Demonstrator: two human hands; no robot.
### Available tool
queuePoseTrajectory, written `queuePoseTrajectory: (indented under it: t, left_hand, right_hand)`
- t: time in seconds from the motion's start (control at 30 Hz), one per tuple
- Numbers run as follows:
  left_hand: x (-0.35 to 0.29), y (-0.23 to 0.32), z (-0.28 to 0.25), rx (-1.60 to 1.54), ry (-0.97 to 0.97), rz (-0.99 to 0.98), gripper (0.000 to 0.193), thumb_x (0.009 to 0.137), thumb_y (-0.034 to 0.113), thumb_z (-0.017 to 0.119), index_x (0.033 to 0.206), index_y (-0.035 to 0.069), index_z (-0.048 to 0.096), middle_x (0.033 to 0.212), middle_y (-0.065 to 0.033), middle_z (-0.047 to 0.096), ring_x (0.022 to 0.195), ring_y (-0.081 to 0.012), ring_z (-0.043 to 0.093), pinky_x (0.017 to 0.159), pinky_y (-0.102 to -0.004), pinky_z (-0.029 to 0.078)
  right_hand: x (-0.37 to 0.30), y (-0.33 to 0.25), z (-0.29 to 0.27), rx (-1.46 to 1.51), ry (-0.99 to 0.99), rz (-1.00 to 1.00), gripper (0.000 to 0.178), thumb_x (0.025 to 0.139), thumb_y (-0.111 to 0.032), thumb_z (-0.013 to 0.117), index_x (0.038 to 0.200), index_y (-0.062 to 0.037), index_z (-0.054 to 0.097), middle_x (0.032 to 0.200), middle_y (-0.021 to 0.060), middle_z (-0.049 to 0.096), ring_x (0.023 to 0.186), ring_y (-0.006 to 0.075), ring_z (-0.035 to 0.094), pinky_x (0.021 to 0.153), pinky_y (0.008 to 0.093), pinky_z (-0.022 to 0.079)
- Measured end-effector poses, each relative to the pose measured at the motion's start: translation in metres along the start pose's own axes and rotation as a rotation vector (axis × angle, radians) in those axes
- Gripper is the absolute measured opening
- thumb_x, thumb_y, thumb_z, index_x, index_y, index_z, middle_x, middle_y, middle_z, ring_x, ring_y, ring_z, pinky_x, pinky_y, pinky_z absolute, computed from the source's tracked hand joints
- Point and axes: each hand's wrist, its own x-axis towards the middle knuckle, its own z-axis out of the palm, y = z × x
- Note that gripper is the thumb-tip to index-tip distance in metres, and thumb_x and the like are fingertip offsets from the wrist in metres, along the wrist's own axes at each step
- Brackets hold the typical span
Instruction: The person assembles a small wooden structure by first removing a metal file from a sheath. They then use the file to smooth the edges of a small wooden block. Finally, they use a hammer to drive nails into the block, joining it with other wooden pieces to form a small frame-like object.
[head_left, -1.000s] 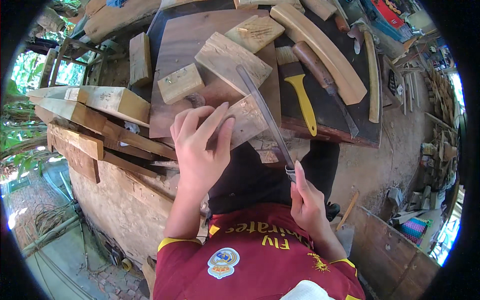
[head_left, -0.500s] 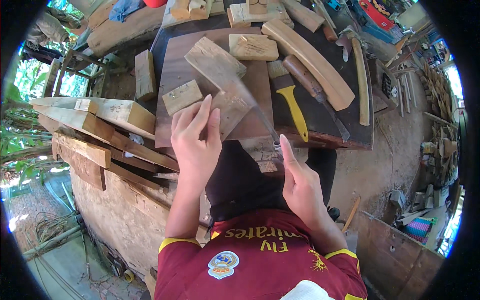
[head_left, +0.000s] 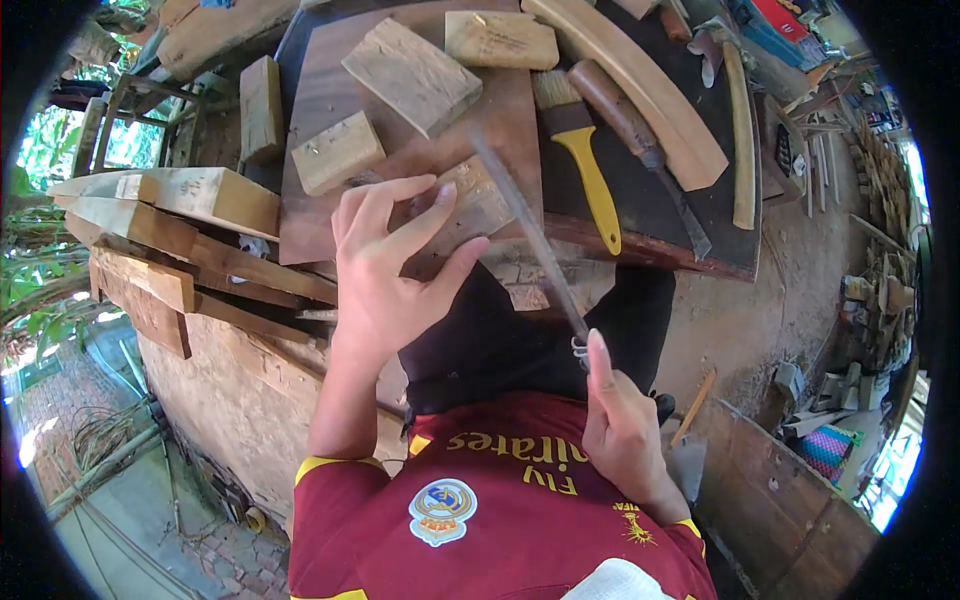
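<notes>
My right hand (head_left: 625, 430) is closed around the handle end of a long, narrow metal file (head_left: 530, 240), its thumb laid along the top. The file slants up and left, its blurred tip over the worn board on the bench. Beneath that tip lies a flat wooden piece (head_left: 485, 200) at the bench's near edge. My left hand (head_left: 390, 265) is over this piece's left end, fingers and thumb spread apart; whether they touch it I cannot tell. Just beyond are a larger wooden block (head_left: 412, 75) and a small block (head_left: 338, 152).
Right of the board lie a yellow-handled brush (head_left: 590, 185), a wooden-handled chisel (head_left: 645, 155) and a curved timber (head_left: 640, 90). Another block (head_left: 500, 40) sits at the back. Stacked beams (head_left: 190, 230) jut out on the left. A wooden panel (head_left: 770, 480) stands at lower right.
The file has drawn back toward me and right with my right hand. My left hand's fingers have spread and shifted right over the piece. The whole view has tilted slightly.
</notes>
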Motion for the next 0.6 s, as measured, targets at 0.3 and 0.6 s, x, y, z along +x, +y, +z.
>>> queuePoseTrajectory:
  t: [0.3,0.6]
  left_hand:
    - [-0.001,-0.003,0.003,-0.021,0.004,-0.022,0.044,0.060,0.014,0.086,0.101,0.008,0.075,0.109,-0.0080,0.066,0.096,-0.0269,0.055,0.085,-0.0361,0.046]
    - [-0.002,-0.003,0.005,-0.037,0.014,-0.040,0.045,0.059,0.016,0.086,0.102,0.009,0.075,0.108,-0.0071,0.066,0.095,-0.0266,0.055,0.085,-0.0358,0.045]
  right_hand:
    - [0.009,-0.026,-0.009,-0.193,-0.102,0.047,0.082,0.072,0.010,0.057,0.147,-0.0152,0.039,0.069,0.0122,0.049,0.052,0.0328,0.053,0.049,0.0438,0.047]
    - [0.036,-0.032,-0.002,-0.301,-0.125,0.015,0.082,0.071,0.009,0.057,0.148,-0.0124,0.038,0.068,0.0108,0.047,0.052,0.0294,0.052,0.047,0.0427,0.046]
